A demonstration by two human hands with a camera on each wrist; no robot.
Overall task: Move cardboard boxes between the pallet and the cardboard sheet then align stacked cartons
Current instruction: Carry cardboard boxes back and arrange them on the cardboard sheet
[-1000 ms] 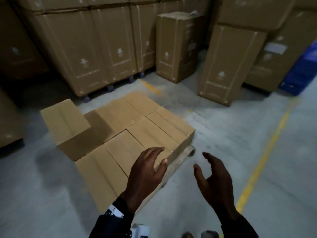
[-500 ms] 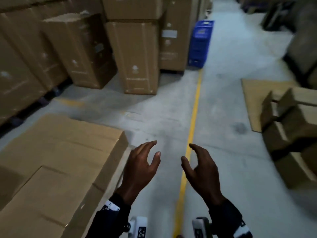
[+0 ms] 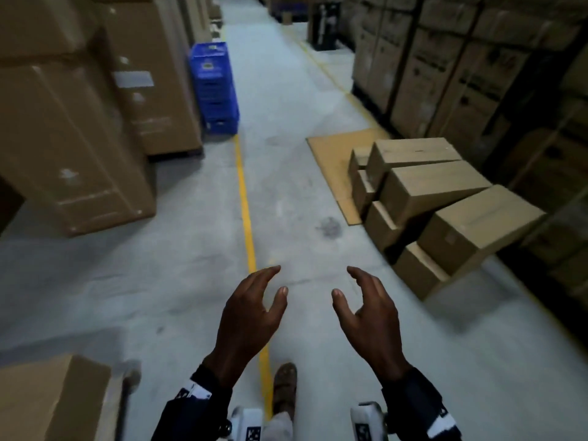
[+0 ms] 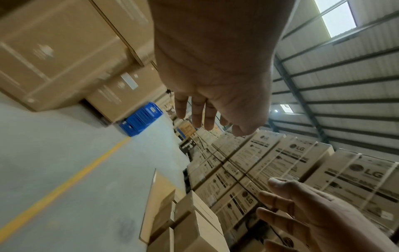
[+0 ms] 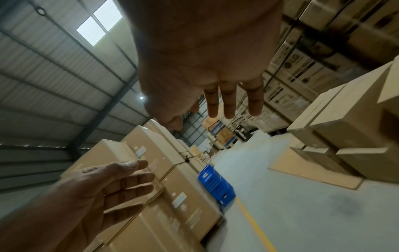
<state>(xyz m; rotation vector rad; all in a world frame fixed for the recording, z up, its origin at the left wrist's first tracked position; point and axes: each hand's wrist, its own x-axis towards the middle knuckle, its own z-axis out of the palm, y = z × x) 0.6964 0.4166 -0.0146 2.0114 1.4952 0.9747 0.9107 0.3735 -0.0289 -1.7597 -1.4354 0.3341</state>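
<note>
two tall rows of strapped cartons line the aisle; big plain cartons [image 3: 73, 148] on the left, printed ones [image 3: 445, 68] on the right. grey concrete floor [image 3: 159, 281] between them, dull and scuffed, split by a yellow painted line [image 3: 243, 186].

what changed: a second ago the view faced the low pallet layer of boxes; now it has swung round to the other side of the aisle, and only one corner of that pallet load [image 3: 47, 399] shows at the bottom left edge of the floor. judgement: the person is walking empty-handed to fetch the next box.

cardboard sheet [image 3: 334, 157] lies flat on the floor by the right-hand row, thin, tan, one corner bare. on it, a loose pile of cardboard boxes [image 3: 429, 186], plain brown, square-edged, matte; the nearest ones sit skewed and overhang each other, so aligning is not yet done.

blue plastic crates [image 3: 213, 87], ribbed, stacked beside the left row.

left hand [image 3: 251, 316] and right hand [image 3: 369, 316] held out over the floor, palms facing, well apart from any box. fingers [image 3: 270, 272] released, loosely curved, holding nothing.
</note>
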